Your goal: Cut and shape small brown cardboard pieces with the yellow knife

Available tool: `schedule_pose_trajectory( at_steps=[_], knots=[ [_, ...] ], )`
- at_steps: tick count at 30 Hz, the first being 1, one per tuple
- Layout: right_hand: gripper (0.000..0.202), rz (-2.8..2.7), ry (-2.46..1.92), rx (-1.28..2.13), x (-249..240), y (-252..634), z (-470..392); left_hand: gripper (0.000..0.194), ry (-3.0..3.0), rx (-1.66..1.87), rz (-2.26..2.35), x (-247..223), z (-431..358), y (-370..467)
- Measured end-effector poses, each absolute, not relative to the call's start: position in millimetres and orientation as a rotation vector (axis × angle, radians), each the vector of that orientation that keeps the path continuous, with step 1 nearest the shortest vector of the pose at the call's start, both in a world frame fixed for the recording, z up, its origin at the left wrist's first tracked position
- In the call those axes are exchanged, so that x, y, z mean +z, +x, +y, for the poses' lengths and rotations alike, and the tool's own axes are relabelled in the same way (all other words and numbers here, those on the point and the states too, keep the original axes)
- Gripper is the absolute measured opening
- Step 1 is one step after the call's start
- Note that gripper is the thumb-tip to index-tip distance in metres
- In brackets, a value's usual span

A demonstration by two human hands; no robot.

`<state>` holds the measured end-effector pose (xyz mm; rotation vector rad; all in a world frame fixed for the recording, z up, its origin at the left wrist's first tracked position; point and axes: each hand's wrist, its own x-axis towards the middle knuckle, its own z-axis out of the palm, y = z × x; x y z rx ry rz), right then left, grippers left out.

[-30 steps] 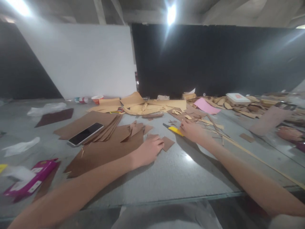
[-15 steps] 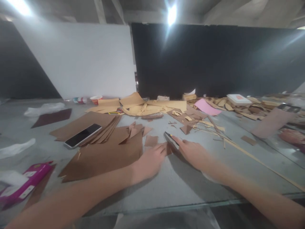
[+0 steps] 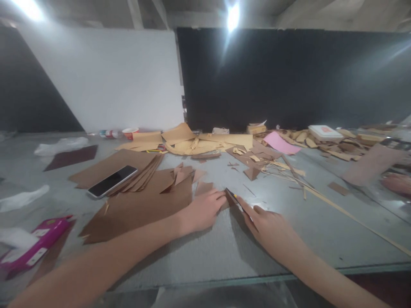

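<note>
My left hand (image 3: 205,210) presses its bent fingertips on a small brown piece (image 3: 227,203) of paper-like or leather-like sheet, holding it to the table. Just right of those fingers is a slim utility knife (image 3: 233,197), dark with a yellow spot. My right hand (image 3: 269,231) is closed around it, and its tip points away from me beside the piece. Whether the blade touches the sheet I cannot tell. Another brown square (image 3: 203,187) lies behind my left fingers. Larger brown sheets (image 3: 141,214) are spread left of my left hand.
A phone (image 3: 112,181) rests on stacked brown sheets. A magenta object (image 3: 41,241) sits at the near left. Tan scraps (image 3: 224,140), a pink sheet (image 3: 281,143) and a white box (image 3: 325,132) line the back. A long thin strip (image 3: 353,217) crosses the right side, near the glass-like table edge (image 3: 244,279).
My right hand and the knife have drawn back toward me, and more of the knife shows. A thin dark sliver now shows beyond the knife. The left hand has barely shifted.
</note>
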<state>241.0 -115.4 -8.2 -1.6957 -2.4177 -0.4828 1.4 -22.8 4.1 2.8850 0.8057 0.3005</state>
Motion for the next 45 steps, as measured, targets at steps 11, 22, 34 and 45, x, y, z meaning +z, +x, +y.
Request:
schedule_pose_trajectory(
  at_steps=[11,22,34,45],
  knots=[
    [0.049,-2.352,-1.651,-0.517,-26,239,-119,0.051,2.928,0.333,0.758,5,-17,2],
    [0.047,-2.369,-1.605,-0.421,-18,241,-118,0.035,2.999,0.225,0.781,15,-19,7],
    [0.050,-2.348,-1.584,-0.345,-18,246,-121,0.037,3.012,0.213,0.786,12,-19,9],
    [0.049,-2.290,-1.583,-0.303,-24,256,-142,0.037,2.999,0.198,0.817,12,-20,9]
  ],
)
